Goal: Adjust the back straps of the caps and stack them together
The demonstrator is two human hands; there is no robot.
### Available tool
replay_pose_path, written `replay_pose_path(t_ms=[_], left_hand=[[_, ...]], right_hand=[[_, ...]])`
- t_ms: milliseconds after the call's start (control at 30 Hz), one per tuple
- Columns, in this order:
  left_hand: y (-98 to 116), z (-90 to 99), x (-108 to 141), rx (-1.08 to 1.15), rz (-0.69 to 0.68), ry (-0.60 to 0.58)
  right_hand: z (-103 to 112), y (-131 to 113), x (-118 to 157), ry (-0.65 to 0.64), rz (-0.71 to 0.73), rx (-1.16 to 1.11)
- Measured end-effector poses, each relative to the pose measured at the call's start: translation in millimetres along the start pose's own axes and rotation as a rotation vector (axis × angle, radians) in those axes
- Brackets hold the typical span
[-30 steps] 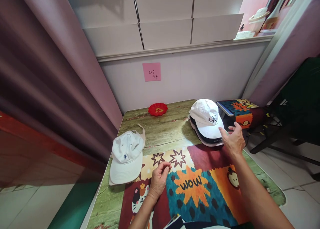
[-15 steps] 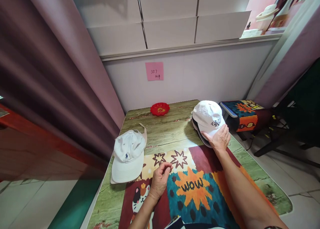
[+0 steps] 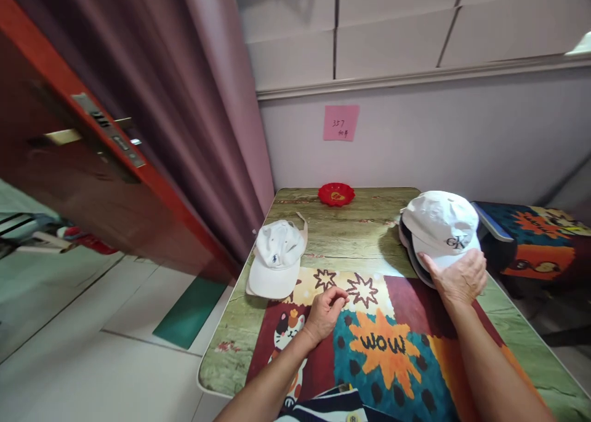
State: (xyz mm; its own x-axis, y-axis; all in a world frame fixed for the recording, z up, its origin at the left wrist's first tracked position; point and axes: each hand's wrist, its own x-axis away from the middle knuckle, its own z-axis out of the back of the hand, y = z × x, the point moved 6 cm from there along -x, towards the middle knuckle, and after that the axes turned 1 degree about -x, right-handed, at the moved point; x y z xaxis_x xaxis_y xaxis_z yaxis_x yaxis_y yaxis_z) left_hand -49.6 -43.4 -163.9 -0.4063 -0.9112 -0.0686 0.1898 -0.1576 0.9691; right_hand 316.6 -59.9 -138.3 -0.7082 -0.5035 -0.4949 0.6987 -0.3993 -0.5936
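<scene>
On the right of the table, my right hand (image 3: 459, 278) grips the brim of a white baseball cap (image 3: 441, 219) with dark letters on its front. Its thumb lies on top of the brim, with the fingers wrapped round the far side. Beneath this cap shows the edge of a darker cap (image 3: 410, 245), mostly hidden. My left hand (image 3: 327, 314) hovers over or rests on the patterned mat (image 3: 383, 348), its fingers curled together with nothing visible in them. To its left lies another white cap (image 3: 278, 256) with a small blue logo, its brim toward me and strap behind.
A red scalloped dish (image 3: 337, 194) sits at the back of the wood-patterned table (image 3: 364, 234). A pink note (image 3: 340, 123) is stuck to the wall. At the left are a purple curtain (image 3: 221, 102) and a red-brown door (image 3: 152, 207). A stool with a patterned cover (image 3: 535, 237) stands at the right.
My view has turned to the left, so the table and caps appear farther right and more of the door shows. Both hands keep about the same pose and place on the table.
</scene>
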Motion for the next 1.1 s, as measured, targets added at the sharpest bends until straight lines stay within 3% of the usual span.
replay_pose_path(t_ms=[67, 167, 300, 367, 467, 533, 600, 667, 767, 900, 1100], left_hand=[[2.0, 0.2, 1.5, -0.013, -0.005, 0.014], [3.0, -1.3, 4.1, -0.02, 0.002, 0.026], [7.3, -2.6, 3.0, -0.001, 0.013, 0.052], [14.7, 4.4, -3.1, 0.013, -0.012, 0.081], [30.2, 37.6, -21.6, 0.003, -0.055, 0.17], [42.7, 79.1, -36.5, -0.081, -0.088, 0.315], [54.6, 129.4, -48.7, -0.22, -0.103, 0.512], [61.6, 173.8, -58.8, -0.275, -0.096, 0.63], [65.9, 217.3, -67.0, -0.558, -0.041, 0.755], [55.8, 227.2, -72.6, -0.842, 0.084, 0.755], [41.5, 222.5, -75.3, -0.861, 0.184, 0.693]], right_hand=[[11.1, -7.6, 10.6, 0.09, 0.038, 0.013], [14.6, -37.2, 36.4, 0.124, 0.234, -0.012], [-16.6, -93.2, 83.9, -0.077, 0.533, -0.192], [-40.4, -109.1, 102.4, -0.208, 0.526, -0.321], [-74.0, -109.5, 115.7, -0.375, 0.379, -0.428], [-86.8, -99.2, 116.1, -0.431, 0.273, -0.437], [-90.4, -90.3, 113.6, -0.452, 0.229, -0.445], [-88.6, -85.9, 111.3, -0.454, 0.227, -0.463], [-84.9, -85.6, 110.9, -0.44, 0.231, -0.467], [-85.9, -88.7, 113.6, -0.438, 0.245, -0.454], [-86.4, -89.2, 113.8, -0.454, 0.259, -0.436]])
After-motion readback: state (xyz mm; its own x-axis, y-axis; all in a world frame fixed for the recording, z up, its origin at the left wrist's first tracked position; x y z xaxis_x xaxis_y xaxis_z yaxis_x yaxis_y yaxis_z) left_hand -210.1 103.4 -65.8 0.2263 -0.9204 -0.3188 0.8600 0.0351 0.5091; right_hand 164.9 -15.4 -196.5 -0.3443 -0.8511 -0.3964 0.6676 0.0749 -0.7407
